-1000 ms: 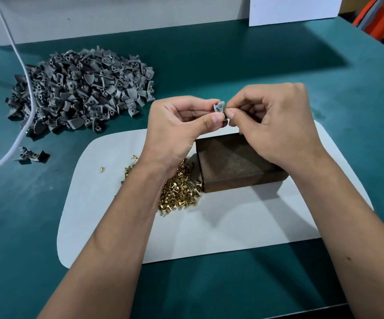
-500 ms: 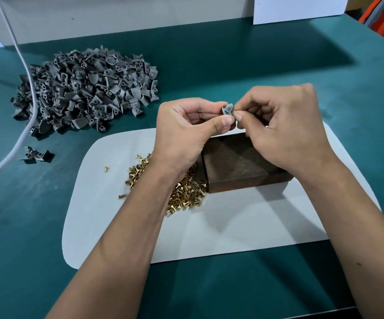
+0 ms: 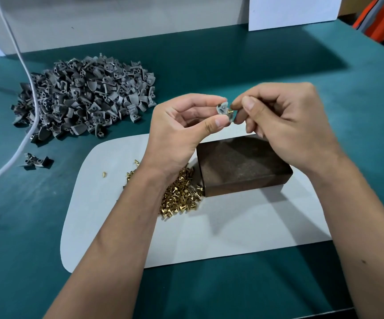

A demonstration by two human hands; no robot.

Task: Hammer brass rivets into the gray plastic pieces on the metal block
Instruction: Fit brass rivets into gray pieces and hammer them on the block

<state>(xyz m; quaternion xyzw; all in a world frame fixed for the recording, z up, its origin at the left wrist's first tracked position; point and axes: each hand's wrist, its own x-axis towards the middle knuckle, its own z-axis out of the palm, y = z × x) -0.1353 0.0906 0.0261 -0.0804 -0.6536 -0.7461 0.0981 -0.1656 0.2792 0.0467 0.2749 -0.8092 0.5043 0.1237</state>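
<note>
My left hand point(image 3: 181, 130) pinches a small gray plastic piece point(image 3: 222, 109) between thumb and forefinger, held in the air above the dark metal block point(image 3: 244, 166). My right hand point(image 3: 285, 125) pinches a brass rivet point(image 3: 230, 110) at the piece's right side, its shank against the piece. A heap of loose brass rivets point(image 3: 179, 192) lies on the white mat point(image 3: 232, 226) just left of the block, partly hidden under my left wrist. No hammer is in view.
A big pile of gray plastic pieces point(image 3: 82, 97) lies on the green table at the back left. Two stray pieces point(image 3: 35, 160) sit nearer the left edge. A white cable point(image 3: 23, 134) crosses the left side. A white box point(image 3: 292, 12) stands at the back.
My hands have drawn slightly apart, and the brass rivet now shows between my right fingertips and the gray piece. The view has shifted a little.
</note>
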